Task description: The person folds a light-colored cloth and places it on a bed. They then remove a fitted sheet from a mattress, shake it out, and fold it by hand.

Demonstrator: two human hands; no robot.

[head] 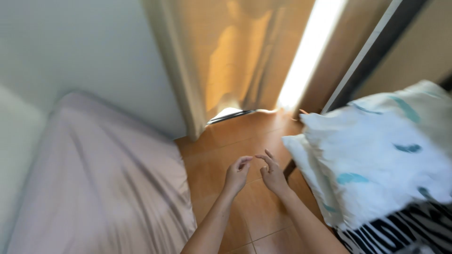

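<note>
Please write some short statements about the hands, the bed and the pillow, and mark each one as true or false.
1. Both hands are empty. True: the left hand and right hand hold nothing.
2. The white pillow has teal marks. True.
3. The hands rest on the pink bed sheet. False: they hover over the tiled floor.
4. The curtain is blue. False: it is tan.

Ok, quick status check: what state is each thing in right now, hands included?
Left hand: empty, fingers loosely curled, held over the floor.
Right hand: empty, fingers half open, close to the left hand.
Curtain: drawn, with a bright gap at its right edge.
White pillow with teal marks: lying on the striped cover.
Pink sheet: spread over the mattress, wrinkled.
</note>
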